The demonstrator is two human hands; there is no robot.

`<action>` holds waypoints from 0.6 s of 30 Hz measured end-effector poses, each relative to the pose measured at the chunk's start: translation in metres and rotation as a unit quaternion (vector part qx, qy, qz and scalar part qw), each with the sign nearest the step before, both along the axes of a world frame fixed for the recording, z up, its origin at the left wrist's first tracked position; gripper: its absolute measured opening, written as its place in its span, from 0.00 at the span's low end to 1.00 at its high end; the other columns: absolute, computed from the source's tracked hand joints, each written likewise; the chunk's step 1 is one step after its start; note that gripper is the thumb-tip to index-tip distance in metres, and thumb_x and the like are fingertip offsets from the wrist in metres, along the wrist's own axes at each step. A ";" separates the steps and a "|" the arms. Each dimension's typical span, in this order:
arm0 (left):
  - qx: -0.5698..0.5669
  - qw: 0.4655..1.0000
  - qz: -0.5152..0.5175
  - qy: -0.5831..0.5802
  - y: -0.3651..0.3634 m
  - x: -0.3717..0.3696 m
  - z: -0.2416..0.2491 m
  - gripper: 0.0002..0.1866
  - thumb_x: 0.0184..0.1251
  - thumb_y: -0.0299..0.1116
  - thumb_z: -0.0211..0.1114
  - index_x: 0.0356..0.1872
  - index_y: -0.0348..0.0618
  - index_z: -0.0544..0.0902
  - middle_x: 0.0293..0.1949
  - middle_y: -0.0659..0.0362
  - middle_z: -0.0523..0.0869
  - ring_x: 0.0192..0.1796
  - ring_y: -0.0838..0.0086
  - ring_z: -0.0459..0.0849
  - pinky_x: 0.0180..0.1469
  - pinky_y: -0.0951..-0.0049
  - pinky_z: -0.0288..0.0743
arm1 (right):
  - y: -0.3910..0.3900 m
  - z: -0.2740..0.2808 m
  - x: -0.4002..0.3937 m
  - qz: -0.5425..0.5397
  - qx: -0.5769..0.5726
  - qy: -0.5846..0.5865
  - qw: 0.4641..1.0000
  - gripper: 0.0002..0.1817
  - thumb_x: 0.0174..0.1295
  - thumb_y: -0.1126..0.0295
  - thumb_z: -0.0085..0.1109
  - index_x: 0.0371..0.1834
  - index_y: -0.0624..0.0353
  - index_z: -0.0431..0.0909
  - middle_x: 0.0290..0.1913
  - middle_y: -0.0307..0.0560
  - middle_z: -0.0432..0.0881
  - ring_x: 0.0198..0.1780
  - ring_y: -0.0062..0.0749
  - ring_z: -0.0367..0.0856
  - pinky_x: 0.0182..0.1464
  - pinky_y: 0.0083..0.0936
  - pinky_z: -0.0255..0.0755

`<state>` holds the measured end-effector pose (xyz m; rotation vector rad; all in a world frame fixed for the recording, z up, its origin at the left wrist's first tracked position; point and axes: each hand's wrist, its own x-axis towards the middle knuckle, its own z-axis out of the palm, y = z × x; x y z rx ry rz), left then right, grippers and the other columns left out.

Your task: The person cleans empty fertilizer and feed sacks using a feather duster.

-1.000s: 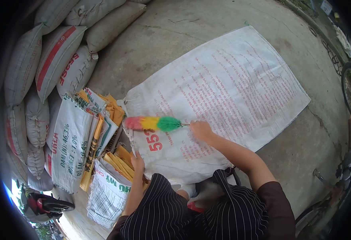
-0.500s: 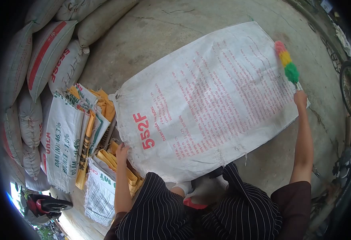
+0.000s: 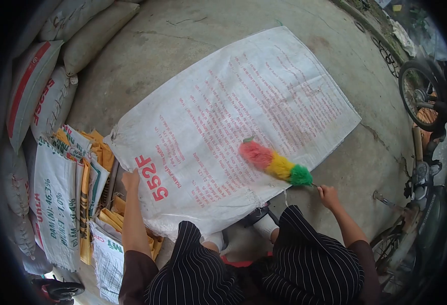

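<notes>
A large white woven sack (image 3: 208,112) with red print and "552F" lies flat on the concrete before my knees. My left hand (image 3: 131,180) is closed on the sack's left edge, close to the red number. In my right hand (image 3: 327,195) is the thin handle of a feather duster (image 3: 277,163), fluffy and banded pink, yellow and green. The duster's head rests over the lower right part of the sack, its pink tip pointing left.
Filled sacks (image 3: 35,96) are piled at the left. Folded empty sacks (image 3: 55,203), white and yellow, stand beside my left arm. A motorbike (image 3: 437,178) and a bicycle (image 3: 391,249) are at the right. Concrete floor (image 3: 182,35) surrounds the sack.
My right hand has brought the duster from the sack's far right edge inward and toward me. The view has shifted, so the sack appears further left. My left hand stays at the sack's left edge.
</notes>
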<state>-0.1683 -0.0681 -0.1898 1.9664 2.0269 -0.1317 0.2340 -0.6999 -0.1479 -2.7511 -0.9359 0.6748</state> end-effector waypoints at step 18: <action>0.275 0.902 -0.140 -0.302 0.045 0.141 0.145 0.16 0.60 0.30 0.52 0.49 0.39 0.74 0.44 0.42 0.79 0.49 0.48 0.75 0.50 0.58 0.68 | -0.001 0.146 0.096 -0.337 0.072 0.501 0.794 0.23 0.67 0.52 0.40 0.20 0.57 0.70 0.11 0.28 0.53 0.10 0.15 0.48 0.13 0.17 0.40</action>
